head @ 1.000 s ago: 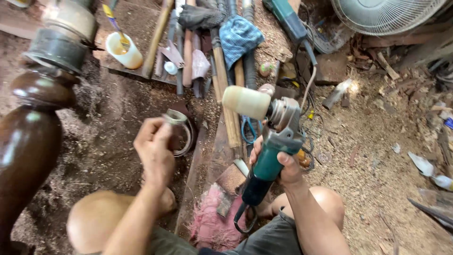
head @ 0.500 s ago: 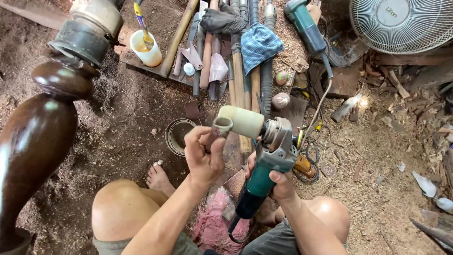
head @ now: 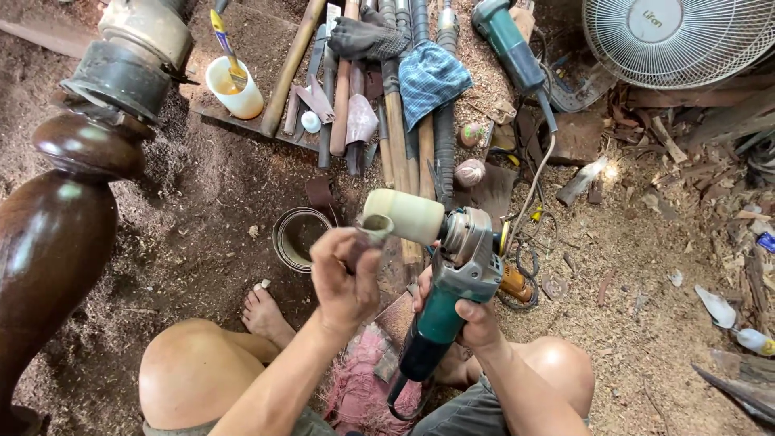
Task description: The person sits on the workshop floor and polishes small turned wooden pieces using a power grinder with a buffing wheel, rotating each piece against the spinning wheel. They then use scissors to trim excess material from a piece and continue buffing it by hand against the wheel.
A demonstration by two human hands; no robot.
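Grinder (head: 452, 274) between both hands.

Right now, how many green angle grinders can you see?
2. One angle grinder with a cream buffing drum is held in the right hand; a second grinder lies on the ground at the top, beside the fan. Clutter may hide others.

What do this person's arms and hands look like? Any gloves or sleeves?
No gloves and no sleeves: both forearms are bare down to the wrists. The left hand and right hand show no rings, watch or bands. The fingers are uncovered. Only dark grey-green shorts show below.
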